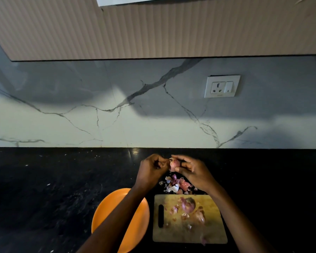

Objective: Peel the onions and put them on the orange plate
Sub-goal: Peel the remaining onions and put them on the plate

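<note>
I see my right hand (193, 172) gripping a small purple onion (174, 163) above the black stone counter (53, 189), near its back edge; left-hand fingers (161, 164) pinch its papery skin. The round orange plate (106, 212) sits near the front edge.

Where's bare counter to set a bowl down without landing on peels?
Free: the black counter left of the orange plate, and the strip right of the cutting board. Crowded: the peel pile behind the board, under both hands, and the board itself, littered with onions and skins.
</note>
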The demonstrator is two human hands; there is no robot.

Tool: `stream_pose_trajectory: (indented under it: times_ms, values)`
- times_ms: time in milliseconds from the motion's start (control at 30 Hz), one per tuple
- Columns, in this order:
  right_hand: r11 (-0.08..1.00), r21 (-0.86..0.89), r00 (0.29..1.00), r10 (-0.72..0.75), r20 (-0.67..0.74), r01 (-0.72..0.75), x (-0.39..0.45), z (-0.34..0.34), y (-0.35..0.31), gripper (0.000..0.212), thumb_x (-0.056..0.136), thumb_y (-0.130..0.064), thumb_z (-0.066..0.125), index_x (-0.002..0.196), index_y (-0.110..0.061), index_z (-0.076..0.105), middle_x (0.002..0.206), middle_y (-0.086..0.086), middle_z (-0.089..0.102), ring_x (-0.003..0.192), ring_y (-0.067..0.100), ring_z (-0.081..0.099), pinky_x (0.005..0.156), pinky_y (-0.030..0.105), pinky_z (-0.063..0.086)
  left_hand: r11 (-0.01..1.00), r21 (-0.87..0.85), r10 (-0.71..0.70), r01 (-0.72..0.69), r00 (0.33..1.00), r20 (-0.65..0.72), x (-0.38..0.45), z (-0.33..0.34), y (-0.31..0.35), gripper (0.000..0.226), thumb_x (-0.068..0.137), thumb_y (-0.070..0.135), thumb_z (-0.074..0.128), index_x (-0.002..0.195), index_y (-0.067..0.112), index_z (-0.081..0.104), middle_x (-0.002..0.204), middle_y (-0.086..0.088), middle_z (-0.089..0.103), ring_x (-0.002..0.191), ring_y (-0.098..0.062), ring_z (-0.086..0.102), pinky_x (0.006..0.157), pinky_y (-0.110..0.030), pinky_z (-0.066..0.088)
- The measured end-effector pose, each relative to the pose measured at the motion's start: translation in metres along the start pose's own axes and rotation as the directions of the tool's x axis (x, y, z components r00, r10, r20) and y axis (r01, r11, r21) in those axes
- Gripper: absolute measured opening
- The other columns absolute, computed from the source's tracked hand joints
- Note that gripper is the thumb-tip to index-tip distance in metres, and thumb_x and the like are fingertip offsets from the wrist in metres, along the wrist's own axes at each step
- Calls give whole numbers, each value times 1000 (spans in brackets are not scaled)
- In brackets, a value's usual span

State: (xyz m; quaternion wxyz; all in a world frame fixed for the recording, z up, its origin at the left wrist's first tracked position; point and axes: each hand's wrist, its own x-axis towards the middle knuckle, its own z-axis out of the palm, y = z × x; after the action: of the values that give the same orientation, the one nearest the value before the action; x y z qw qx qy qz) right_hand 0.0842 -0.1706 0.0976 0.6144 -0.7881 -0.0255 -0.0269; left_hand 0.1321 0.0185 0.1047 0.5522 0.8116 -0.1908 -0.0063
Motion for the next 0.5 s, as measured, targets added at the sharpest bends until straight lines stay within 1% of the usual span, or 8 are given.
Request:
stream_pose_trajectory:
  times_ms: [100, 167, 267, 400, 500]
  values:
    - [1000, -9, 1000, 2, -1, -2, 0, 0, 0, 47, 90, -6, 72, 126, -36, 65, 126, -13, 69, 117, 6, 65, 102, 34, 53, 1000, -16, 3, -2, 999, 39, 0, 1, -1, 10, 86, 8, 75, 85, 15, 68, 81, -1, 75, 78, -16, 72, 72, -38, 58]
    - [1000, -9, 1000, 6, 1, -6, 0, 0, 0, 47, 90, -8, 73, 126, -36, 65, 126, -13, 69, 117, 6, 65, 101, 34, 54, 1000, -16, 9, -8, 999, 43, -1, 3, -2, 12, 86, 5, 73, 85, 13, 65, 82, -4, 74, 78, -19, 72, 73, -42, 58]
    - [1000, 9, 1000, 15, 5, -15, -1, 0, 1, 46, 90, -8, 73, 127, -35, 65, 126, -13, 69, 117, 6, 65, 100, 33, 54, 1000, -22, 0, 1, 999, 41, -2, 6, -4, 14, 85, 7, 74, 84, 15, 62, 83, -8, 73, 79, -26, 71, 73, -48, 57]
    - [998, 59, 999, 31, 19, -32, -1, -2, 2, 45, 91, -5, 71, 129, -28, 64, 126, -9, 69, 117, 6, 65, 99, 28, 53, 998, -54, -24, 28, 998, 60, 0, 6, -5, 12, 84, 12, 74, 85, 16, 63, 85, -8, 73, 82, -29, 71, 76, -48, 58]
    - [994, 98, 999, 40, 37, -43, -1, -3, 1, 43, 93, -2, 67, 129, -26, 62, 127, -6, 68, 119, 6, 64, 96, 21, 51, 996, -70, -56, 60, 997, 53, 2, 4, -2, 10, 86, 6, 73, 89, 12, 65, 86, -6, 73, 83, -27, 70, 76, -44, 57]
